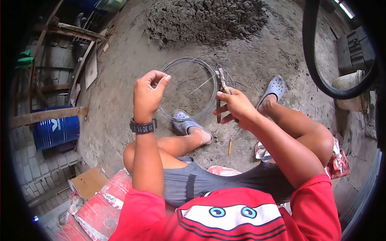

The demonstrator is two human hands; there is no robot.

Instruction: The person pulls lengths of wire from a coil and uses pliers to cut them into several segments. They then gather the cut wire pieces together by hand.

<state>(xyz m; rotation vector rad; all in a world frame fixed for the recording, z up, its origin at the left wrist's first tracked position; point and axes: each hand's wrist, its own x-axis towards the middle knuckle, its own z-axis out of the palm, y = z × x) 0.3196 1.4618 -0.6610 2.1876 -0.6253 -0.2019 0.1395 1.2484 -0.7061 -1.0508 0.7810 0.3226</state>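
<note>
My right hand (238, 105) grips a pair of pliers (222, 82), jaws pointing away from me, one handle showing below the fingers. Behind them, a large coil of thin grey wire (214, 90) rests on the ground, its lower edge by my left shoe (183, 122). Over the coil's left side, my left hand (148, 94) is raised with thumb and forefinger pinched together. Whatever lies between those fingertips is too small to make out. Several loose wire ends (231, 78) spread out to the right of the pliers.
A heap of wet grey mortar (205, 20) lies ahead. On the left are a blue drum (56, 128) and a wooden beam (48, 117). Red cement bags (100, 213) sit at lower left, and a yellow pencil (230, 147) lies between my legs. A black hose (311, 52) hangs at right.
</note>
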